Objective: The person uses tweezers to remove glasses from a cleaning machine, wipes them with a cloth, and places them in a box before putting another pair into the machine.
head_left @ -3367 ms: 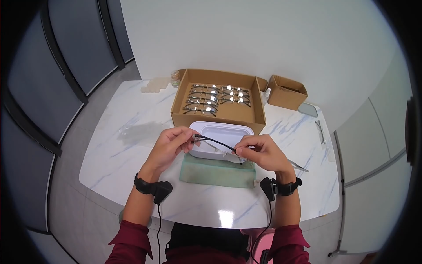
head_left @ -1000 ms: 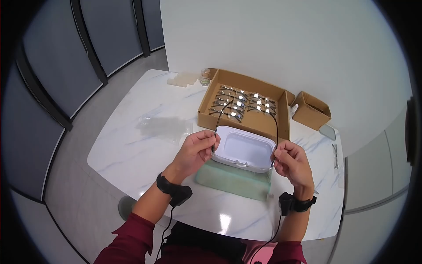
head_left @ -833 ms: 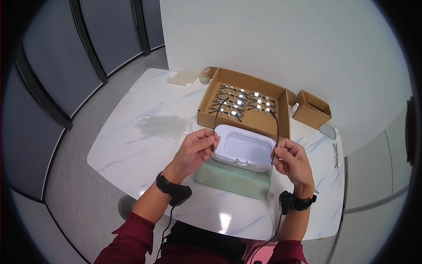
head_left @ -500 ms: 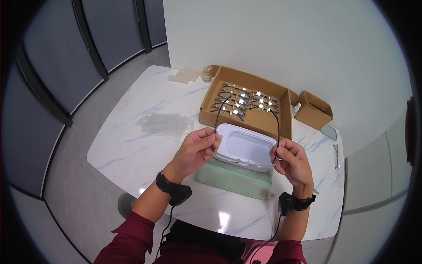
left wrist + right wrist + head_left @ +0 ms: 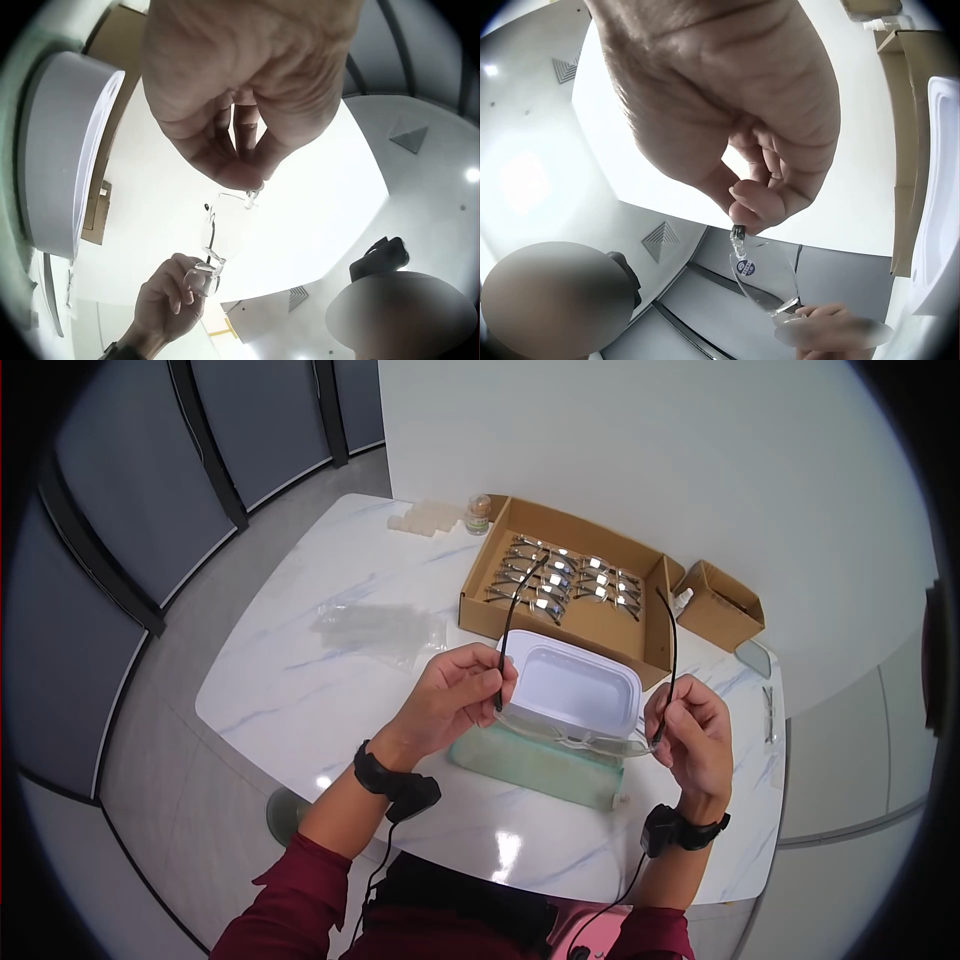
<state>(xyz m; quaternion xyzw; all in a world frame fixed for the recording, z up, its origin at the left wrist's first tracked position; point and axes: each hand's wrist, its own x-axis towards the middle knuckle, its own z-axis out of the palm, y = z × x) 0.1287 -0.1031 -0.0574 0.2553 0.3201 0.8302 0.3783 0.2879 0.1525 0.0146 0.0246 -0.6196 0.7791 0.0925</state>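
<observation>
Both hands hold one pair of glasses with clear lenses [image 5: 530, 728] and thin black temples [image 5: 674, 645], which stand unfolded and point away from the body. My left hand [image 5: 455, 695] pinches one temple near the lens end, and my right hand [image 5: 697, 730] pinches the other likewise. The lens side faces the body, above the near rim of a white oblong tub [image 5: 517, 655]. In the right wrist view, a round blue sticker [image 5: 745, 268] shows on a lens. Under and before the tub lies a pale green cloth-like pad [image 5: 540, 770].
Behind the tub stands a shallow cardboard box [image 5: 480, 618] with several glasses in rows. A smaller carton [image 5: 720, 618] and a white bottle [image 5: 683, 600] are right of it. Clear plastic bags [image 5: 375, 632] lie left; a jar [image 5: 478, 515] stands at the back. Another pair of glasses [image 5: 769, 712] lies far right.
Earlier the hands held the glasses crosswise with a temple stretched between them; then the temples came to point forward. Since half a second ago the right hand moved right and the lenses came into view.
</observation>
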